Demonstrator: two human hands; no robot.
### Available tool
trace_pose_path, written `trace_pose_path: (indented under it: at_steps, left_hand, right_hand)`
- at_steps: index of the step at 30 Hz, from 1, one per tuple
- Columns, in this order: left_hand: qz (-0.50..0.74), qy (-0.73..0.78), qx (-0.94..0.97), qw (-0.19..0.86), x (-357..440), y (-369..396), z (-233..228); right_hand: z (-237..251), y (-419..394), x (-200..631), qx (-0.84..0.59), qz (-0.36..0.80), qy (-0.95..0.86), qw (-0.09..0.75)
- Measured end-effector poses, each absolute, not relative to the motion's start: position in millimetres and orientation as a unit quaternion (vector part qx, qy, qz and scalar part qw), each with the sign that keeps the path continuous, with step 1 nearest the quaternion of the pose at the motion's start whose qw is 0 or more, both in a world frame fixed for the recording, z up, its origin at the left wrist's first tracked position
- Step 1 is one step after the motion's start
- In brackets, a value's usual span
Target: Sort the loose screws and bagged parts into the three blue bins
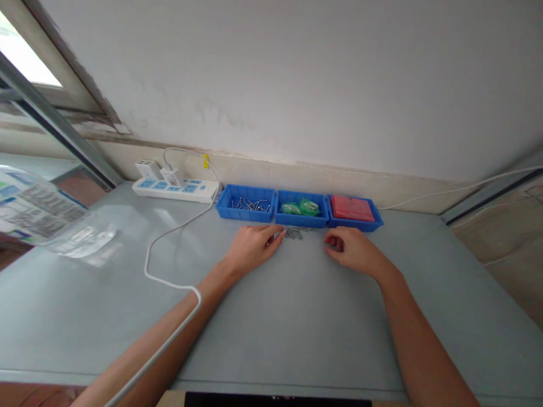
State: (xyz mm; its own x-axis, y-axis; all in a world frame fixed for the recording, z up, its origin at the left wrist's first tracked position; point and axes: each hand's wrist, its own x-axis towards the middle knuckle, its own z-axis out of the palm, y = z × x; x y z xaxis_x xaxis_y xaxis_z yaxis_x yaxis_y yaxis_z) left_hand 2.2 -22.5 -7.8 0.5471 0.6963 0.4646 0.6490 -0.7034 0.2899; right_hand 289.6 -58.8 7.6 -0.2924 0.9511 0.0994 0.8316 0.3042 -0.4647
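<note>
So the big backdrop here is a pale wall (297, 85), and the grey tabletop (275, 339) runs right up to it, so there's basically no reaching past the back edge. The near edge crosses low in view under both forearms, the right edge slants off well beyond the right arm, and the roomiest stretch is between the forearms, with more space out to the right. Metal posts stand at the far corners, left (63, 118) and right (487, 189). A see-through plastic container (51, 209) takes up the left side, well away from the hands. The white cable (148, 254) is the real nuisance: it loops over the table and crosses in front of the left forearm. It leads from a power strip (199, 191) by the wall, just beside a row of three blue bins (244, 214) that blocks forward reach. The left hand (254, 246) has thumb and index nearly together at the loose screws; can't tell if it's pinching one. The right hand (354, 249) is loosely curled near the right bin, small gap at the fingertips, contents hidden if any. Red packets (352, 208) fill the right bin, green packets (301, 207) the middle one. Smallest stuff: screws in the left bin, plus the loose screws (294, 232) lying on the table in front of the middle bin, between the hands.
</note>
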Motion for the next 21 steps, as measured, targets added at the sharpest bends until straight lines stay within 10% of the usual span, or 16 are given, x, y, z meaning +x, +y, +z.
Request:
trace_pose_path:
  at_steps: [9,21]
  left_hand:
    - [0.269,0.37,0.888,0.044,3,-24,-8]
    - [0.237,0.36,0.901,0.046,11,-29,-9]
  right_hand:
    - [9,-54,286,-0.563,0.253,-0.718,0.322]
    - [0,-59,266,-0.539,0.147,-0.806,0.199]
